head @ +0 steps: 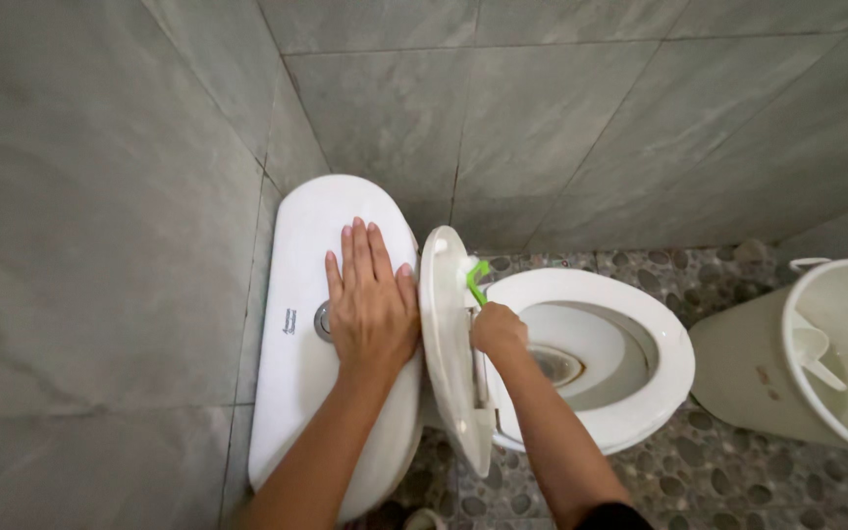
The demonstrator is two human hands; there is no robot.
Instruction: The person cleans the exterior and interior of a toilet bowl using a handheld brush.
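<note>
Bucket right of toilet bowl

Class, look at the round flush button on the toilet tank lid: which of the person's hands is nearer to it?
Left. The left hand lies flat on the tank lid, right beside the flush button. The right hand is past the raised seat lid, gripping a green brush.

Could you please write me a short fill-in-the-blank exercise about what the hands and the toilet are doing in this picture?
1. The left hand lies flat on the lid of the toilet ____.
2. The right hand grips a brush with a ____ handle.
3. The toilet seat is ____.
4. A white bucket holds a ____.

Missing words: tank; green; raised; scoop
</note>
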